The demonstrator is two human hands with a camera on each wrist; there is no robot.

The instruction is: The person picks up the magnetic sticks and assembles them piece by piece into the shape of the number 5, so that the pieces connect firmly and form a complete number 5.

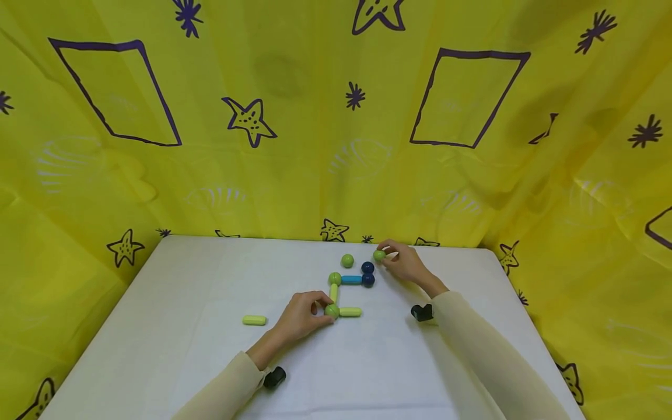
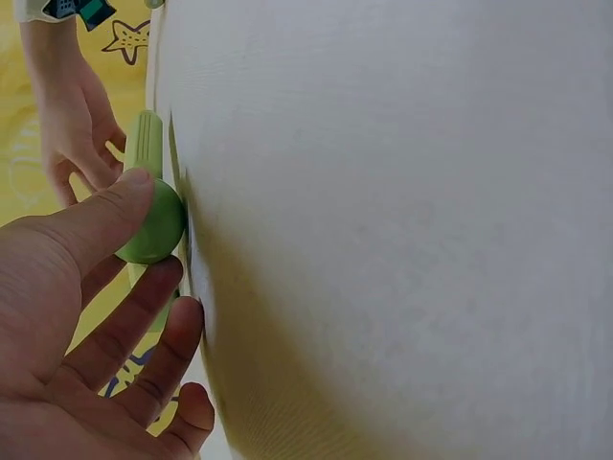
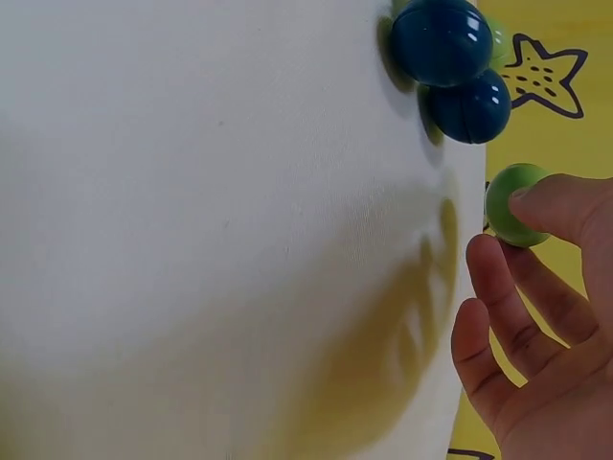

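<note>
Pinching | L hand [image 1: 301,317]: grn corner ball [image 1: 332,311] | R hand [image 1: 405,264]: grn ball [image 1: 378,255]

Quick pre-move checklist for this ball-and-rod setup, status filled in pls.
1. Left hand pinching the glossy green near-corner ball: ok.
2. Right hand pinching another glossy green ball: ok.
3. Glossy light-blue rod meeting the nearer glossy dark-blue ball: ok.
4. Smooth pale-green rod, right of the near-corner ball, capped at its outer end: not ok, bare.
5. Separate smooth pale-green rod joined on: not ok, lies apart.
6. Farther glossy dark-blue ball touching the nearer one: cannot tell.
</note>
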